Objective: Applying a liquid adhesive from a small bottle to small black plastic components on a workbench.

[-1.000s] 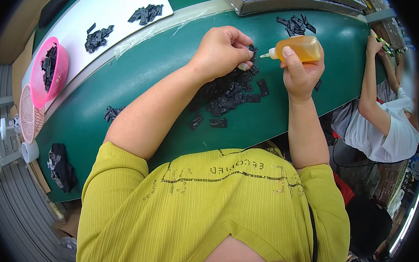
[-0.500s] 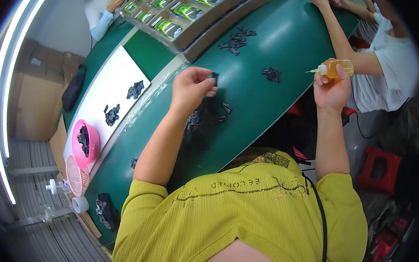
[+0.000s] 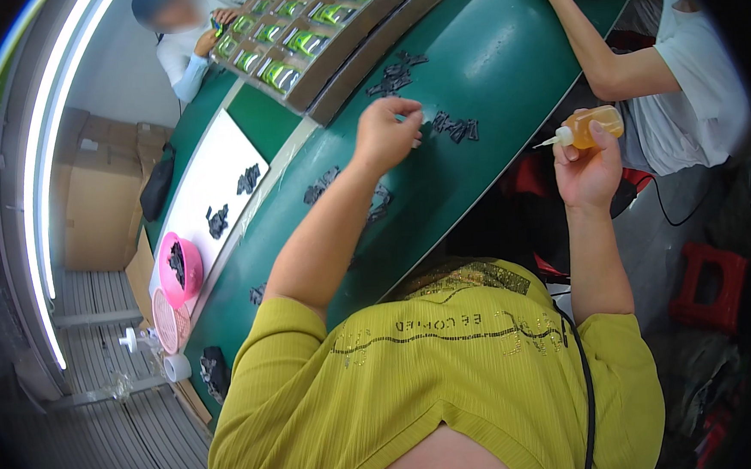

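Note:
My right hand (image 3: 589, 177) is wrapped round a small clear squeeze bottle (image 3: 594, 126) of amber liquid with a white cap and a thin needle tip pointing left. The bottle is held up beyond the table's edge. Over the green table, my left hand (image 3: 389, 135) has its fingers bent together; whether a piece sits between them is hidden. Just right of those fingertips lies a small pile of black strip-like pieces (image 3: 457, 126). More black pieces (image 3: 380, 202) lie beside my left forearm, which partly covers them, and another heap (image 3: 393, 75) is farther off.
Trays of green-and-black packaged items (image 3: 303, 41) stand at the far side of the green table (image 3: 502, 46). On the left, a white board (image 3: 217, 171) bears black pieces and a pink basket (image 3: 190, 267). Co-workers sit at far left and right. A red stool (image 3: 710, 287) stands at right.
My left hand has moved right, to beside the small black pile; the black piece seen at its fingertips earlier no longer shows. The bottle stays in my right hand, tilted slightly more.

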`<state>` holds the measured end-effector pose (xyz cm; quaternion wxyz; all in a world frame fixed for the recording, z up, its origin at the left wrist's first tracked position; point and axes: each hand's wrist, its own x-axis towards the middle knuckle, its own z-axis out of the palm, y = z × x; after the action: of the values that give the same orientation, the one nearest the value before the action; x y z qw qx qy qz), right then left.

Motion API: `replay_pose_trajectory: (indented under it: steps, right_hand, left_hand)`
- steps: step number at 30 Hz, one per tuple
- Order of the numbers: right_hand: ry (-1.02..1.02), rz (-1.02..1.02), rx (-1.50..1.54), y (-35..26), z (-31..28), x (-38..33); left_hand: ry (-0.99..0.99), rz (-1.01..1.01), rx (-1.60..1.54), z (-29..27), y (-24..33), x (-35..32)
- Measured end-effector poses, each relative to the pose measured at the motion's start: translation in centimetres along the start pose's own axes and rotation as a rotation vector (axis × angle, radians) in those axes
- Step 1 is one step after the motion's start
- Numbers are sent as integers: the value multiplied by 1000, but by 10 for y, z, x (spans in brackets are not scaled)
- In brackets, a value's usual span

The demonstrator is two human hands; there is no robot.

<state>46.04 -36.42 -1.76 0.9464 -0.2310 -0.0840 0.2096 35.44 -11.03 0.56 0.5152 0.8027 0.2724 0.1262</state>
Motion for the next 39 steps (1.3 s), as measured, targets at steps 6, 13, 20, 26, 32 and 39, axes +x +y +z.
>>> replay_pose_trajectory:
  steps: [6, 13, 20, 26, 32, 39]
  right_hand:
    - [-32, 20, -1, -5, -7, 4]
    - [-96, 165, -9, 37, 30, 15]
    - [-185, 246, -71, 87, 97, 15]
    - [-227, 283, -172, 144, 131, 24]
    - [-297, 76, -420, 198, 120, 25]
    - [-406, -127, -734, 207, 115, 31]
  left_hand:
    - [121, -64, 211, -96, -19, -21]
    - [35, -181, 552, -139, -54, -44]
    - [-109, -221, 355, -137, -52, -39]
    - [-6, -163, -171, -129, -52, -38]
    - [-32, -191, -589, -118, -74, -31]
    - [-133, -225, -581, -118, -72, -27]
